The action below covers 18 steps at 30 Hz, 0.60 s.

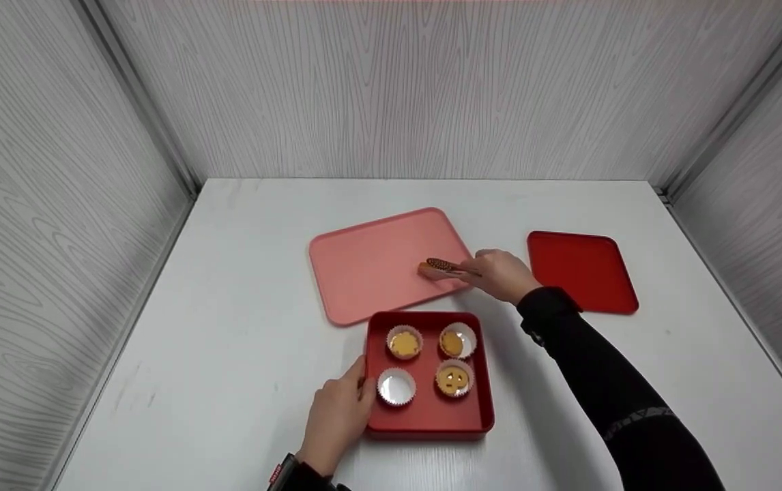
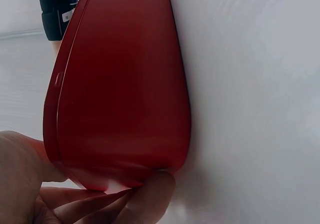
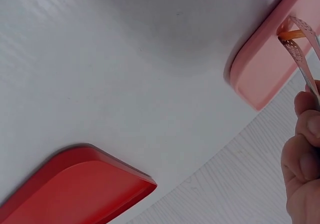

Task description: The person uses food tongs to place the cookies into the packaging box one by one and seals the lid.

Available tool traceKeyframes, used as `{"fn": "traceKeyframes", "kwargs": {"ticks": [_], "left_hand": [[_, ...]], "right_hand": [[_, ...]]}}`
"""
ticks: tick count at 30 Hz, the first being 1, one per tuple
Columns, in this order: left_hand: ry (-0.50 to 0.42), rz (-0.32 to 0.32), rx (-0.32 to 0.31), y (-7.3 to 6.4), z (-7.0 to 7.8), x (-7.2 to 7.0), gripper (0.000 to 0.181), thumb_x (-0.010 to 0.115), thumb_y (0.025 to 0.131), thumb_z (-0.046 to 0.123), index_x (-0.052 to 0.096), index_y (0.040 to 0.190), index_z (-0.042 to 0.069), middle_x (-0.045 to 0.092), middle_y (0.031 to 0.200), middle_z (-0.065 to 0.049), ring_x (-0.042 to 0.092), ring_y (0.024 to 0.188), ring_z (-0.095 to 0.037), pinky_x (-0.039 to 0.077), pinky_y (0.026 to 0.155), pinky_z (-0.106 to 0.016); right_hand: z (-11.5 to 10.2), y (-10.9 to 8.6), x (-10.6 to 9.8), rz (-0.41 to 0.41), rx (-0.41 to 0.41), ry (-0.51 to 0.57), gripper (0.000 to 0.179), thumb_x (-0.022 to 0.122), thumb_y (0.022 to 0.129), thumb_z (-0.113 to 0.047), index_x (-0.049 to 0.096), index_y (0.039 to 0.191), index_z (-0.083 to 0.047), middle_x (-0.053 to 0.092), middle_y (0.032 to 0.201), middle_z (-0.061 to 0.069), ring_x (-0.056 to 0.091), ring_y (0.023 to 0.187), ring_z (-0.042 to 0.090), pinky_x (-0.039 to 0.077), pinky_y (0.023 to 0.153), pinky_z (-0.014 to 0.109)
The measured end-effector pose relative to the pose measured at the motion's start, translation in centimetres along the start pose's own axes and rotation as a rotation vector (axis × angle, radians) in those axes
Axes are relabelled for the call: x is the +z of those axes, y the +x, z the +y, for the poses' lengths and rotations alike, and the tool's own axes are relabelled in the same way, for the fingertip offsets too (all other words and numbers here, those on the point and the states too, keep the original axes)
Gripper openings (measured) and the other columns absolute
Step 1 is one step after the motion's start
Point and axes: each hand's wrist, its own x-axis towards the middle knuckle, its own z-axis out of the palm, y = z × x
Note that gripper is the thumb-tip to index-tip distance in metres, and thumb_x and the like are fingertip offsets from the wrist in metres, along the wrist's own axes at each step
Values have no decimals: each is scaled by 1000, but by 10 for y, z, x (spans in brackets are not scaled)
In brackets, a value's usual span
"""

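Note:
My right hand (image 1: pixel 502 275) grips metal tongs (image 1: pixel 458 268) with perforated tips over the pink tray (image 1: pixel 370 259). Between the tips is an orange-brown cookie (image 3: pixel 292 34), seen edge-on in the right wrist view. My left hand (image 1: pixel 338 414) holds the left side of a deep red box (image 1: pixel 432 421), thumb at the rim and fingers against the outer wall. Inside stand white paper cups: one with a yellowish cookie (image 1: pixel 404 344), one with a round cookie (image 1: pixel 452 344) to one side, one with a cookie with holes (image 1: pixel 454 380). The front-left paper cup (image 1: pixel 396 387) has nothing in it.
A flat red tray (image 1: pixel 585 273) lies on the white table (image 1: pixel 227 327) to the right, beyond my right forearm. The pink tray sits at an angle just behind the box. Pale wood-grain panels (image 1: pixel 391 88) enclose the table at the back and both sides.

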Motion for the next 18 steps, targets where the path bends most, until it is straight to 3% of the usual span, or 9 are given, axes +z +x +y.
{"fn": "traceKeyframes", "kwargs": {"ticks": [7, 18], "left_hand": [[0, 2, 5, 0, -1, -1, 34, 61, 99, 17, 63, 132, 5, 76, 98, -13, 70, 75, -23, 54, 64, -44], [-7, 17, 22, 0, -2, 0, 30, 61, 99, 16, 65, 128, 7, 76, 96, -11, 66, 72, -18, 52, 63, -40]], "right_hand": [[-2, -4, 0, 61, -4, -47, 15, 74, 94, -16, 80, 105, -7, 62, 74, 9, 57, 66, 27, 45, 64, 41], [0, -8, 2, 213, -137, -75, 15, 75, 93, -14, 79, 105, -6, 64, 76, 10, 61, 65, 26, 49, 62, 39]]}}
